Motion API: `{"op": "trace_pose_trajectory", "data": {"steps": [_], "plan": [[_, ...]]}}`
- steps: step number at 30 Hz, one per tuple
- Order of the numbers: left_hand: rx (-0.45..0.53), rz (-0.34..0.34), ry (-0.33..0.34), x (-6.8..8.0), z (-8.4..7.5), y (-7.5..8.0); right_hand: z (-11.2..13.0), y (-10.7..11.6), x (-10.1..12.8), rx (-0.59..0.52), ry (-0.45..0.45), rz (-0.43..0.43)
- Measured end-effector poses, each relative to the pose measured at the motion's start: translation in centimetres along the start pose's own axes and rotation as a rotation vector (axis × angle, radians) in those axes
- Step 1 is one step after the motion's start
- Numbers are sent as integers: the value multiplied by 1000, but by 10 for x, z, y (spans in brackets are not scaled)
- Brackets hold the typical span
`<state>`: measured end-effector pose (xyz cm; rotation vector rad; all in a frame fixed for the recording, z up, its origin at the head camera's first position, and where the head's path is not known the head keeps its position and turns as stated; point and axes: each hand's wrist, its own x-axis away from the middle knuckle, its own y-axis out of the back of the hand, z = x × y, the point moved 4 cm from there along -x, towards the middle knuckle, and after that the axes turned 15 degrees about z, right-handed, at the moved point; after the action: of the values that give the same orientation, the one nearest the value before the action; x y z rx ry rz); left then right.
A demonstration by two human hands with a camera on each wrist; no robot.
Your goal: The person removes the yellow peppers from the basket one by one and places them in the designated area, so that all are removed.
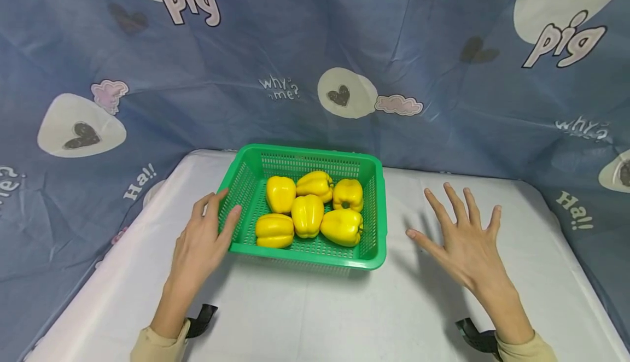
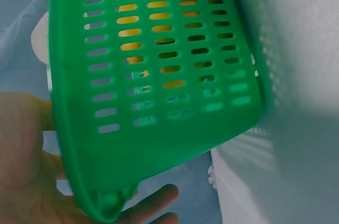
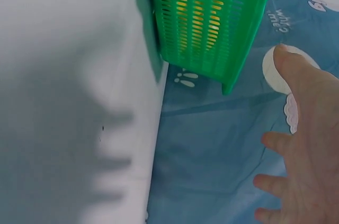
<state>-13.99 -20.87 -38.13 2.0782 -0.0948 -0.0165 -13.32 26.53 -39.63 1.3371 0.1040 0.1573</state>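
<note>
Several yellow bell peppers [image 1: 307,216] lie in a green plastic basket [image 1: 315,260] with slotted walls. My left hand [image 1: 199,241] is at the basket's left end, its thumb and fingers parted right at the rim. From the left wrist, the basket's corner hides part of that left hand [image 2: 24,160]; some fingers extend straight past the outside of the rim. To the right, apart from the basket, my right hand [image 1: 467,244] is spread wide with nothing in it. The right wrist view shows this hand [image 3: 315,144] with its thumb raised, beyond the basket's end.
The basket stands on a table with a white cover [image 1: 315,313], near its back edge. Behind and along the sides hangs a blue printed cloth [image 1: 295,34]. Dark straps with a black mount sit at both wrists, by beige sleeves [image 1: 159,345].
</note>
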Motion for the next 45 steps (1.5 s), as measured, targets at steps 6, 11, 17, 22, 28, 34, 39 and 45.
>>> {"op": "trace_pose_trajectory", "data": {"steps": [6,11,17,22,28,34,39,45], "plan": [[0,-9,27,-3,2,-7,10,-3,-1,3,17,10],[-10,-32,30,-5,4,-11,22,-1,-3,-8,43,3],[-20,-55,17,-7,3,-13,40,8,-9,-30,98,-25],[-31,-72,11,-9,1,-14,58,13,-17,-61,192,-53],[-30,-60,40,-6,5,-18,81,11,-27,-121,354,-58],[-30,-78,44,-5,9,-20,100,7,-37,-108,448,-19],[-20,-85,40,-5,9,-21,110,3,-44,-68,525,6],[1,-111,10,-5,9,-22,120,-2,-51,7,565,63]]}}
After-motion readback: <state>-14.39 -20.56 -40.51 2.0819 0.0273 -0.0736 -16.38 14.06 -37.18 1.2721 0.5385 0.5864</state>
